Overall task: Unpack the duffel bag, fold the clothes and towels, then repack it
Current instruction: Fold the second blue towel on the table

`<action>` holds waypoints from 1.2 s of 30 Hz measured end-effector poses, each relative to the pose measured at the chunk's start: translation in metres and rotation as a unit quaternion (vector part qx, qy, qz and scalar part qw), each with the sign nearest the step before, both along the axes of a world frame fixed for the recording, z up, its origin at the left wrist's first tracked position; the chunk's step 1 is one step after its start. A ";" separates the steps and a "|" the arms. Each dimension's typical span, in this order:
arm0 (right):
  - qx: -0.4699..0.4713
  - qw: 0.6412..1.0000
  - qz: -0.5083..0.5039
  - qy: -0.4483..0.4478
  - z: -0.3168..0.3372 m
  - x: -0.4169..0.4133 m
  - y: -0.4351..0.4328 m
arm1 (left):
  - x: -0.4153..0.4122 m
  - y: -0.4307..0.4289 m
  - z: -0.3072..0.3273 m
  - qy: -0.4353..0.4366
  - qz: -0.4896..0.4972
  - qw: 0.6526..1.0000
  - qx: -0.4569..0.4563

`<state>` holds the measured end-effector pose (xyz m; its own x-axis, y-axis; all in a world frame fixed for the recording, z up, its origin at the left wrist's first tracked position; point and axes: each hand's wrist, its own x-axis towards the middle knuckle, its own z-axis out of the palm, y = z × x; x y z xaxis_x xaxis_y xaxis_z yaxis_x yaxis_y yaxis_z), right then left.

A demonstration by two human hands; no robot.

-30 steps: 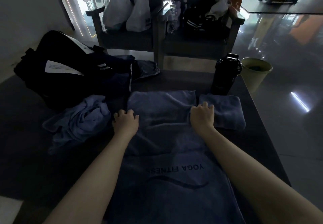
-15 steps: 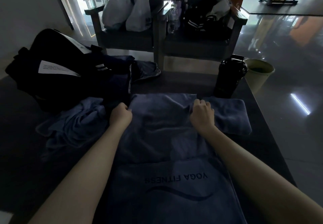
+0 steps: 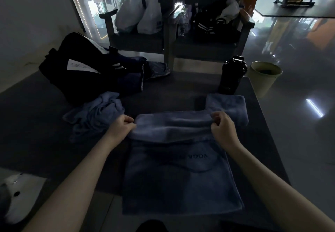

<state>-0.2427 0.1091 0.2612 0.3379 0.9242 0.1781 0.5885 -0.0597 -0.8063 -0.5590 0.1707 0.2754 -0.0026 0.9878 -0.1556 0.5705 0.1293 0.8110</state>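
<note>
Blue towel [image 3: 181,186], spread in front of the bottle [image 3: 232,76], is pinched at both far corners by the left hand [image 3: 121,126] and right hand [image 3: 222,125]. The edge, flat a second ago, is now lifted nearer; a fold seems begun.

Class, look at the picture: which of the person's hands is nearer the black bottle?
Right. The right hand grips the towel at its far edge, in front of the bottle and slightly to its left. The left hand grips the edge's other end, much farther left.
</note>
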 end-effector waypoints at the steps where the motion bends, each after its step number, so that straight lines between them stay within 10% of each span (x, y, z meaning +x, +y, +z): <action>1: -0.015 1.000 0.002 -0.016 -0.004 -0.001 -0.009 | -0.003 -0.008 -0.003 0.018 -0.016 1.000 -0.017; 10: -0.122 0.977 -0.063 -0.164 -0.008 -0.014 -0.024 | 0.004 -0.016 -0.021 0.140 0.033 0.988 -0.060; 22: -0.192 0.973 -0.059 -0.112 -0.007 -0.005 0.041 | 0.024 0.031 -0.018 0.101 0.026 0.993 -0.060; 30: -0.052 0.998 -0.016 0.009 0.021 0.002 0.049 | 0.013 0.042 0.028 0.128 0.057 0.984 0.109; 36: 0.052 0.998 -0.006 0.030 0.041 -0.002 0.039 | 0.009 0.032 0.062 -0.010 0.101 0.979 0.176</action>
